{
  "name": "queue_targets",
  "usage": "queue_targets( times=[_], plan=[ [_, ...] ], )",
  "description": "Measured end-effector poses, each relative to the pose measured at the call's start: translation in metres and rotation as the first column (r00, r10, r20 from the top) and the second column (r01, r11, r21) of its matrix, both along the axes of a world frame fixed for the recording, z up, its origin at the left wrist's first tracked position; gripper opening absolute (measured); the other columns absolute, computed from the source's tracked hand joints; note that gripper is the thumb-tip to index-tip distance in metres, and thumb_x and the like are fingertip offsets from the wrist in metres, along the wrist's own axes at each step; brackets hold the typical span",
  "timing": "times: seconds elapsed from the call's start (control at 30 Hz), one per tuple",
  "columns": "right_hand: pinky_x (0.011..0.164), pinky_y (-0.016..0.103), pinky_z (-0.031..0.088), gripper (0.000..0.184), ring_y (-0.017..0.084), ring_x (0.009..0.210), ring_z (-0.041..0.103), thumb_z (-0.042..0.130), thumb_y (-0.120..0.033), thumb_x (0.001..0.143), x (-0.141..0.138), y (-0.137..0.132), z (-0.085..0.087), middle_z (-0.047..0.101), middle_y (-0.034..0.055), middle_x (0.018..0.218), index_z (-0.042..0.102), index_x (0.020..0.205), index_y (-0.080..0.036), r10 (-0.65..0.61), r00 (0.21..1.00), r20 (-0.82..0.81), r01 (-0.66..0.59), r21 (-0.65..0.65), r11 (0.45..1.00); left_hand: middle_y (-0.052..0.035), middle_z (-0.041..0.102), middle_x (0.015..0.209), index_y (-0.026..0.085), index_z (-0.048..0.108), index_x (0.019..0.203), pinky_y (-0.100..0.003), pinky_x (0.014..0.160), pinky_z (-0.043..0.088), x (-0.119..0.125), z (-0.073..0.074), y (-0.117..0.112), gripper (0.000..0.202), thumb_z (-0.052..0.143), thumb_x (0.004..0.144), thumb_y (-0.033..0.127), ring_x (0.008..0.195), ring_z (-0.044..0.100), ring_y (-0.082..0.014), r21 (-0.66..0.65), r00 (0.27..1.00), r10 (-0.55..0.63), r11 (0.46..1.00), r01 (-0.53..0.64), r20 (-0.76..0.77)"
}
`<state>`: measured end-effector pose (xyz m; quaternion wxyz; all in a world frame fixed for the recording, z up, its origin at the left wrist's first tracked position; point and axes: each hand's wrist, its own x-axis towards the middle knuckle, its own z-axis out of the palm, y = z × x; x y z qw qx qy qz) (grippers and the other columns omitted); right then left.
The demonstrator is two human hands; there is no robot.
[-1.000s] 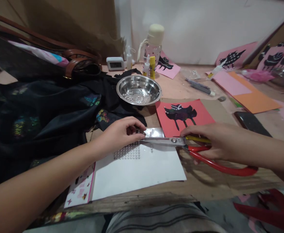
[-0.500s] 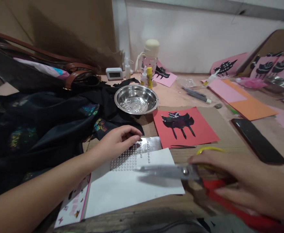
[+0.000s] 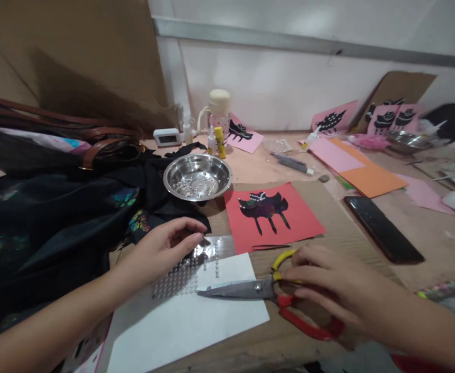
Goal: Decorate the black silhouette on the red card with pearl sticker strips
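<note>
My left hand (image 3: 173, 243) rests, loosely curled, at the far edge of a clear sheet of stick-on pearls (image 3: 180, 274). A gap shows between its thumb and forefinger; the other fingers are partly hidden. Under the pearls lies white paper (image 3: 184, 331). My right hand (image 3: 320, 280) grips scissors (image 3: 235, 290) by the yellow-and-red handles. Their blades are together and point left over the paper, tip beside the pearl rows. Beyond them, red card (image 3: 301, 223) bears a dark cut-out with three legs and white pearls on its top. Tweezers (image 3: 272, 247) lie along the card's near edge.
A steel bowl (image 3: 198, 178) with loose pearls stands behind my left hand. Dark cloth (image 3: 56, 228) covers the left side. A black phone (image 3: 382, 228) lies at right, near orange card (image 3: 382, 184). A bottle (image 3: 219, 106) and a glue stick (image 3: 220, 142) stand at the back.
The view has tilted up and turned right. My right hand has slowed and come into clearer view, with the scissors still held. My left hand stays by the pearl sheet.
</note>
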<state>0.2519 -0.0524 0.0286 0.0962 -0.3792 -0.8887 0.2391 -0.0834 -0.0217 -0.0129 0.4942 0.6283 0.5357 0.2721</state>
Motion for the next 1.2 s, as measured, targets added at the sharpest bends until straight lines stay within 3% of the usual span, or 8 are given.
queue_targets(
  times=[0.1,0.23,0.43,0.67,0.8,0.93,1.07,1.2],
  plan=[
    [0.073,0.029,0.056,0.017,0.017,0.082,0.069,0.056,-0.030,0.098,-0.017,0.011,0.018,0.074,0.0029,0.090,0.072,0.095,-0.025,-0.085,0.986,-0.143,0.080,-0.040,0.996,-0.0068,0.069,0.106,0.023,0.062,0.116,-0.033,0.077,0.052,0.017,0.015,-0.008,0.038,0.057,0.094,0.053,0.093,0.065,-0.0217,0.032,0.998,-0.057,0.998,0.056,0.041],
    [0.075,0.027,0.054,0.005,0.015,0.082,0.068,0.066,-0.026,0.091,-0.051,0.027,0.027,0.075,0.0000,0.090,0.071,0.092,-0.025,-0.208,0.909,-0.362,0.172,-0.131,0.976,-0.0060,0.066,0.114,0.026,0.057,0.123,-0.035,0.085,0.052,0.045,0.027,-0.010,0.041,0.053,0.096,0.057,0.099,0.063,-0.0215,0.070,0.982,-0.123,0.991,0.114,0.143],
    [0.079,0.030,0.054,0.006,0.016,0.083,0.068,0.073,-0.020,0.084,-0.071,0.036,0.014,0.074,-0.0003,0.089,0.072,0.088,-0.024,-0.269,0.783,-0.560,0.183,-0.206,0.961,-0.0054,0.066,0.106,0.025,0.055,0.123,-0.035,0.081,0.051,0.063,0.032,-0.007,0.045,0.049,0.096,0.060,0.092,0.062,-0.0213,0.138,0.988,-0.106,0.986,0.090,0.114],
    [0.068,0.026,0.054,0.004,0.014,0.073,0.068,0.073,-0.025,0.088,-0.060,0.024,-0.002,0.072,0.0004,0.078,0.072,0.087,-0.022,-0.127,0.748,-0.651,0.112,-0.065,0.992,-0.0052,0.064,0.104,0.026,0.055,0.123,-0.034,0.078,0.049,0.068,0.024,-0.018,0.035,0.047,0.099,0.050,0.087,0.060,-0.0208,0.301,0.985,-0.169,0.938,0.171,-0.034],
    [0.069,0.025,0.056,0.005,0.014,0.076,0.069,0.069,-0.025,0.093,-0.055,0.015,-0.004,0.075,0.0015,0.079,0.073,0.093,-0.023,-0.032,0.770,-0.637,0.051,0.011,0.999,-0.0053,0.066,0.105,0.027,0.059,0.117,-0.033,0.078,0.049,0.067,0.015,-0.024,0.030,0.050,0.098,0.048,0.090,0.061,-0.0213,0.316,0.969,-0.242,0.917,0.243,-0.043],
    [0.065,0.024,0.054,0.010,0.013,0.072,0.069,0.066,-0.026,0.094,-0.048,0.022,-0.001,0.074,0.0016,0.078,0.073,0.088,-0.022,-0.080,0.835,-0.545,0.067,-0.044,0.997,-0.0055,0.068,0.105,0.026,0.064,0.108,-0.034,0.081,0.048,0.058,0.020,-0.014,0.028,0.053,0.096,0.049,0.095,0.061,-0.0233,0.309,0.941,-0.327,0.889,0.339,-0.092],
    [0.075,0.029,0.055,0.011,0.016,0.081,0.070,0.063,-0.027,0.094,-0.038,0.060,-0.004,0.077,0.0025,0.087,0.073,0.091,-0.023,-0.220,0.925,-0.309,0.219,-0.037,0.975,-0.0084,0.068,0.118,0.023,0.065,0.110,-0.040,0.093,0.045,0.041,0.022,0.020,0.030,0.045,0.100,0.044,0.107,0.059,-0.0265,0.331,0.855,-0.427,0.794,0.510,-0.293],
    [0.078,0.031,0.053,0.014,0.018,0.085,0.068,0.059,-0.023,0.097,-0.037,0.109,-0.027,0.076,0.0053,0.092,0.072,0.097,-0.020,-0.151,0.977,-0.151,0.181,0.203,0.962,-0.0058,0.062,0.136,0.025,0.063,0.113,-0.043,0.102,0.040,0.029,0.008,0.049,0.025,0.044,0.102,0.037,0.119,0.053,-0.0271,0.325,0.792,-0.431,0.745,0.583,-0.432]
  ],
)
